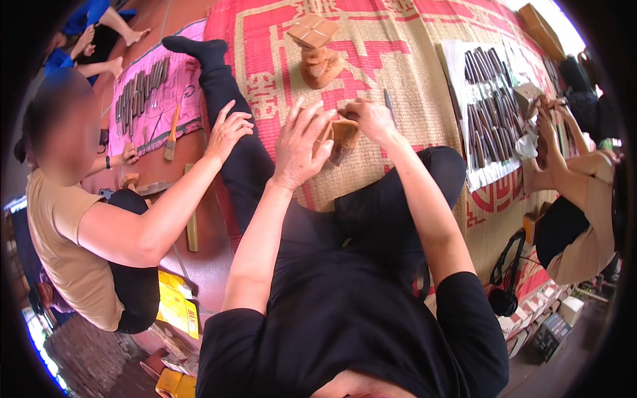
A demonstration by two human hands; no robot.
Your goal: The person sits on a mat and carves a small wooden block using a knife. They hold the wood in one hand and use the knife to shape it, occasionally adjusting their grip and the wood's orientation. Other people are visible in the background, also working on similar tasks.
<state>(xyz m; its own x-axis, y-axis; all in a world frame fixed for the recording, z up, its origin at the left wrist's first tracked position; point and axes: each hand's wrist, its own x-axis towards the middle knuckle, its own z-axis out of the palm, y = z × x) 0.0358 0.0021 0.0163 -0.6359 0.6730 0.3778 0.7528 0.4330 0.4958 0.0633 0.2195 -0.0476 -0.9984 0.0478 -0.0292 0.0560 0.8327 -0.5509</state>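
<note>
So the brown, chunky wooden piece [344,140] is between both hands, over the red-and-tan woven mat [391,73] – left hand [300,146] has its fingers spread apart, right hand [371,123] curls at the piece's top edge – can't tell if that grip's clamped

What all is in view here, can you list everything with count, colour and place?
small hollow carved wooden piece: one, brown, centre
carved wooden figure with square top: one, orange-brown, upper centre
slim pointed tool: one, grey, right of centre
patterned woven mat: one, red and tan, centre
rows of slim-handled tools: many, dark, on white sheet, right
slim tools: many, dark, on pink cloth, left
flat long-handled brush: one, tan, left
shiny packet: one, yellow, lower left
other people: at least three, tan or blue clothing, both sides
rim clutter: too blurred to count
legs: two, black-clad, centre
left grip: one, bare, left of piece
right grip: one, bare, at piece's upper edge
</note>
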